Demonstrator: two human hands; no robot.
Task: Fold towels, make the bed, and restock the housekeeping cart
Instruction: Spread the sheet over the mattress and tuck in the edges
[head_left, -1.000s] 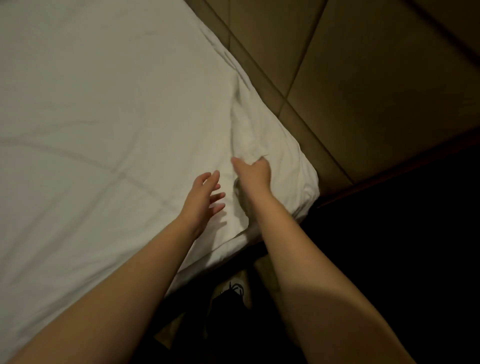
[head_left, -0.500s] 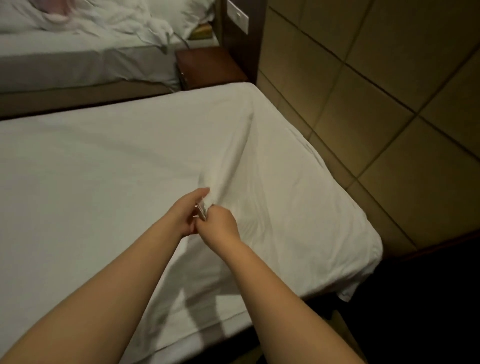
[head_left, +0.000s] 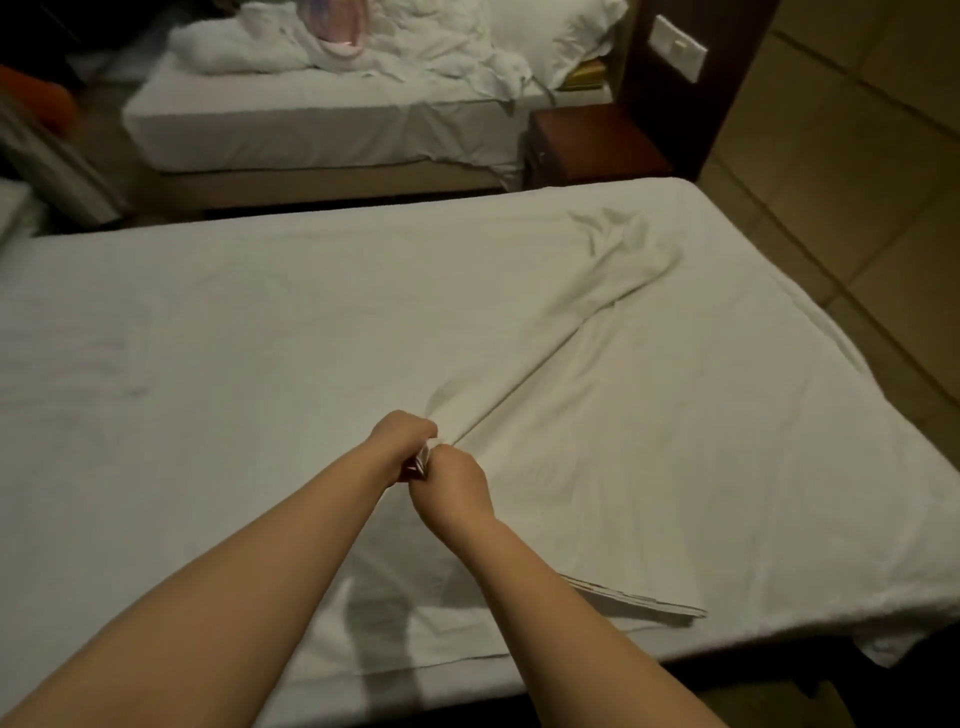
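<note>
Inside the bed's near edge, left grip and right grip clutch bunched sheet.

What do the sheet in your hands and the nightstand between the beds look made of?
The white sheet: thin woven cloth, probably cotton, matte; it creases and bunches where the left hand and right hand grip it. The nightstand: reddish-brown wood or veneer, smooth, faint sheen; which one cannot be told.
</note>
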